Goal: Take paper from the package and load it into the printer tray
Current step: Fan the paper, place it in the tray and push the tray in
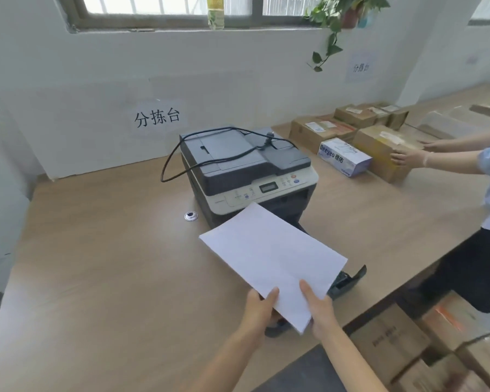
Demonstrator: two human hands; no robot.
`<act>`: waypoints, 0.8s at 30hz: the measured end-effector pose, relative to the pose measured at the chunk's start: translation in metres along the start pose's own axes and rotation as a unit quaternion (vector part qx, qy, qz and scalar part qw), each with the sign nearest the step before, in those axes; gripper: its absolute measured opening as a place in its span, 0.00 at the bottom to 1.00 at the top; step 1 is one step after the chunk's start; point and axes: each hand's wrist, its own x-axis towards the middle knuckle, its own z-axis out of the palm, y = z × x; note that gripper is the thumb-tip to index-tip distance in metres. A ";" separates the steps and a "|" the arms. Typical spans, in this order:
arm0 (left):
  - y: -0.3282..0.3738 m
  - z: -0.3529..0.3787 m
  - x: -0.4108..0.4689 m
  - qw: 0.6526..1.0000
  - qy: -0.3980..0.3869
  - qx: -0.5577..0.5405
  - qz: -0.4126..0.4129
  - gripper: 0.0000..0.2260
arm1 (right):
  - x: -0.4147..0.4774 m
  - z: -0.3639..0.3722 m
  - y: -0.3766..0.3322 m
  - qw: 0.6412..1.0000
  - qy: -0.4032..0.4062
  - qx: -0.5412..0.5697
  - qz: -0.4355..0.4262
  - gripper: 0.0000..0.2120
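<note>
A stack of white paper (269,256) hangs flat over the pulled-out printer tray (348,280), hiding most of it. My left hand (259,309) grips the stack's near corner from the left, thumb on top. My right hand (321,309) grips the same near edge from the right. The grey printer (246,168) stands behind on the wooden table (111,250), a black cable (170,165) looped over its lid. No paper package shows itself clearly.
Another person's hands (408,158) rest on a cardboard box (385,154) at the right. More boxes (320,132) and a white-blue carton (344,157) line the back right. Cartons (408,349) sit on the floor lower right. A metal grommet (191,216) lies left of the printer.
</note>
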 end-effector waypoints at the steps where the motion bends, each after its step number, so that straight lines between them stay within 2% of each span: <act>1: -0.005 0.016 -0.001 1.000 0.024 0.002 0.005 0.13 | -0.001 -0.012 -0.002 1.000 0.006 0.005 0.005 0.20; 6: -0.024 0.064 0.002 0.998 0.051 0.019 -0.001 0.13 | -0.003 -0.080 -0.022 0.999 -0.020 -0.022 0.033 0.19; 11: -0.031 0.078 0.016 0.997 0.023 0.033 -0.066 0.18 | 0.019 -0.152 -0.060 0.997 -0.032 0.001 0.071 0.15; 13: -0.029 0.079 0.021 0.996 -0.001 0.034 -0.088 0.18 | 0.035 -0.169 -0.077 0.991 -0.069 -0.039 0.108 0.15; 16: -0.022 0.078 0.030 0.992 -0.030 0.016 -0.118 0.17 | 0.063 -0.176 -0.096 0.977 -0.110 -0.112 0.146 0.19; 21: -0.022 0.071 0.064 0.987 -0.018 0.007 -0.162 0.16 | 0.113 -0.167 -0.120 0.953 -0.136 -0.195 0.186 0.22; 24: -0.020 0.065 0.090 0.979 -0.014 0.020 -0.200 0.15 | 0.142 -0.157 -0.127 0.933 -0.154 -0.250 0.208 0.16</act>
